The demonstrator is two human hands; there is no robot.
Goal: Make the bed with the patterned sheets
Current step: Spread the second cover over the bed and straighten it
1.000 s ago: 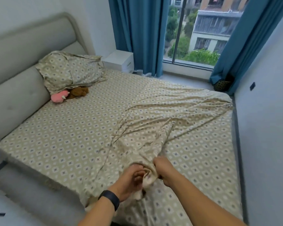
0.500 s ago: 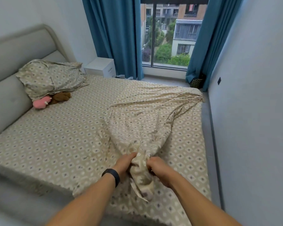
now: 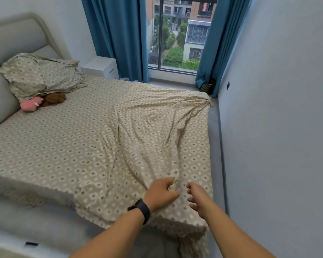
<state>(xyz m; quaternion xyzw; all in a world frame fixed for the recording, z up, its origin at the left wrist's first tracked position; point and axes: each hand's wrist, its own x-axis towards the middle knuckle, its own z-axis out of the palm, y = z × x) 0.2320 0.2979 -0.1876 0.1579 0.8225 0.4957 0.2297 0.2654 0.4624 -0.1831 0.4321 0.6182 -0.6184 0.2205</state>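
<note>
Released by the loosely spread right hand (image 3: 198,199), patterned sheet (image 3: 138,146) stays pinched by left hand (image 3: 161,191).

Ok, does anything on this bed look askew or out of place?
Yes. The loose patterned sheet lies bunched in diagonal wrinkles across the foot, not spread flat; the left hand pinches a fold. Two stuffed toys sit half under the rumpled pillow.

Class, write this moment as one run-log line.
step: spreading top sheet | left hand: pinching a fold of it | right hand: open, holding nothing | sheet: wrinkled, bunched toward foot | pillow: at headboard
</note>
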